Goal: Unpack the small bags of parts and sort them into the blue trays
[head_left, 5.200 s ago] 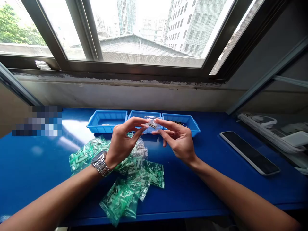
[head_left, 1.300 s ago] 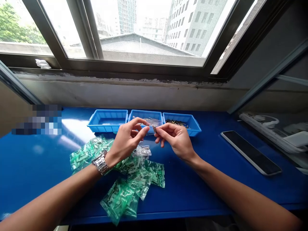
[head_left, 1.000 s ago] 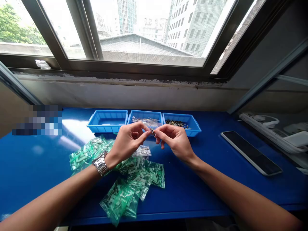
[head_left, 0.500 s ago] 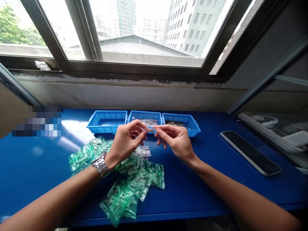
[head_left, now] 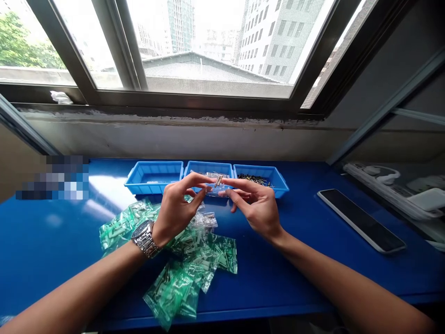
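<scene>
Between both hands is a small clear plastic bag (head_left: 218,189) with a few slim metal pieces (head_left: 219,180) showing at its upper part. My left hand (head_left: 181,202) pinches its left side with thumb and fingertips. On the opposite side, my right hand (head_left: 256,204) grips it the same way, fingers bent. Behind the hands stands a blue middle bin (head_left: 208,165) with clear bags inside it. Below and left of the hands lie green-tinted packets (head_left: 174,287) of small parts in a loose heap. A clear packet (head_left: 207,220) rests on top of them.
A blue left bin (head_left: 153,188) has a little clear material at its bottom. Dark and brass-coloured slim pieces lie in the blue right bin (head_left: 281,188). A phone (head_left: 361,220) lies at right, near white headphones (head_left: 387,174). The window wall bounds the blue table (head_left: 278,287).
My fingers have spread the clear bag, which now shows more plainly with the metal pieces near its top. Both hands stay at nearly the same place; the packets have not moved.
</scene>
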Motion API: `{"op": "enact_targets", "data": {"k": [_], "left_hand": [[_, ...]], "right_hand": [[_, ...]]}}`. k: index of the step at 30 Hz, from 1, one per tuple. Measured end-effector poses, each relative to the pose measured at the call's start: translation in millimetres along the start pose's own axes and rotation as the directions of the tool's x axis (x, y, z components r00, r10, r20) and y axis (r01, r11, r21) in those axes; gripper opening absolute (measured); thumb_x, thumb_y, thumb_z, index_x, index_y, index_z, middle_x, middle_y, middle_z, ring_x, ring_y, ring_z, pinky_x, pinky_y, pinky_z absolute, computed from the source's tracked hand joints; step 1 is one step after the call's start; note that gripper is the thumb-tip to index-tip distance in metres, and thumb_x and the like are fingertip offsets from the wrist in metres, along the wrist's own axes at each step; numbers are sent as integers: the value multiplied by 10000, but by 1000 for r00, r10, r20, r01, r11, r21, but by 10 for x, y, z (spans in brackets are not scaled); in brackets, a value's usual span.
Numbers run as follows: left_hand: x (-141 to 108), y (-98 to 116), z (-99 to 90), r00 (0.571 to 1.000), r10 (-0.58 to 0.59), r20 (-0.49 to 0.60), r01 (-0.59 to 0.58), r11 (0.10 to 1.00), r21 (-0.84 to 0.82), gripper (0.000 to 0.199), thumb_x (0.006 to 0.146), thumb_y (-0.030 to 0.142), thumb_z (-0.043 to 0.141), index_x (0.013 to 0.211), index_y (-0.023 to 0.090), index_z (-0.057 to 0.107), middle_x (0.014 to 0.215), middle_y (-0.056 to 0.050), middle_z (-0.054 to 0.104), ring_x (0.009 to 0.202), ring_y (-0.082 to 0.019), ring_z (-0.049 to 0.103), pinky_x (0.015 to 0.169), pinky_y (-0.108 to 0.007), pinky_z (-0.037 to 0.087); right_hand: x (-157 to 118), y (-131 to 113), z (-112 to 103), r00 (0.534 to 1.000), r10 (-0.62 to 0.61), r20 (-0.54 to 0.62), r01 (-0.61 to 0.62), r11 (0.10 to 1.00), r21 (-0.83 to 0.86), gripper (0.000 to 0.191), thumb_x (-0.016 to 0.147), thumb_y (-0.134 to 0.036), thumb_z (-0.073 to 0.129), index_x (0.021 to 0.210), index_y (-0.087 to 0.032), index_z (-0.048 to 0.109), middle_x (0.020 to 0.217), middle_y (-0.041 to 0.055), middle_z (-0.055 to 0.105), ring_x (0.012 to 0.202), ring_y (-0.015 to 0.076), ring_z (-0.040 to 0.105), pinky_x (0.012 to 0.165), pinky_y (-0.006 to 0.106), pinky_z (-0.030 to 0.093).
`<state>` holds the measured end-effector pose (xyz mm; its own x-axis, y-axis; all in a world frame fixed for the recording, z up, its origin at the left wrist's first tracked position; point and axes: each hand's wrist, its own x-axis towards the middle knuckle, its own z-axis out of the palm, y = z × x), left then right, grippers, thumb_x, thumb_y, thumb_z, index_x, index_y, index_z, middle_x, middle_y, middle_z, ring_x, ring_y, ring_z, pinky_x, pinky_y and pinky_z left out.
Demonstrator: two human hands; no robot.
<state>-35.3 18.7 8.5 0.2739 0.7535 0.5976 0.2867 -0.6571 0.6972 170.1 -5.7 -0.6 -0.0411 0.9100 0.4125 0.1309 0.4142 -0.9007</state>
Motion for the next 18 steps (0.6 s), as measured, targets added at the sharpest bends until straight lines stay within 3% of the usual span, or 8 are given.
{"op": "enact_targets", "data": {"k": [6,9,13,18], "left_hand": [[6,-11,-9,999,-27,20,27,1000,-15,125,1001,234,678,1102,210,746,1096,-70,804,1003,-206,779,783,-290,653],[22,0,-12,990,-120,71,127,986,-107,100,978,283,721,964,186,745,921,-59,790,834,-171,759,659,-232,609],[70,34,-16,931,-301,208,354,885,-302,314,950,401,754,771,159,668,568,8,628,470,-93,559,430,-172,448],[112,44,-29,869,-411,277,488,804,-338,372,895,451,792,722,153,651,479,31,552,397,-77,470,386,-170,377]], "right_hand": [[10,9,-22,1000,10,-6,-10,1000,-8,263,937,-344,771,1173,-239,816,1151,101,812,929,279,815,510,292,627],[26,2,-29,999,46,-9,-46,999,-20,211,913,-382,799,1009,-197,839,895,84,817,678,207,774,488,275,578],[43,-21,-16,990,139,19,-139,990,-15,283,891,-433,807,799,-168,779,620,19,693,454,118,590,448,251,492],[50,-29,-11,965,255,65,-259,964,56,332,878,-471,791,763,-164,736,528,-18,594,429,99,492,413,227,416]]}}
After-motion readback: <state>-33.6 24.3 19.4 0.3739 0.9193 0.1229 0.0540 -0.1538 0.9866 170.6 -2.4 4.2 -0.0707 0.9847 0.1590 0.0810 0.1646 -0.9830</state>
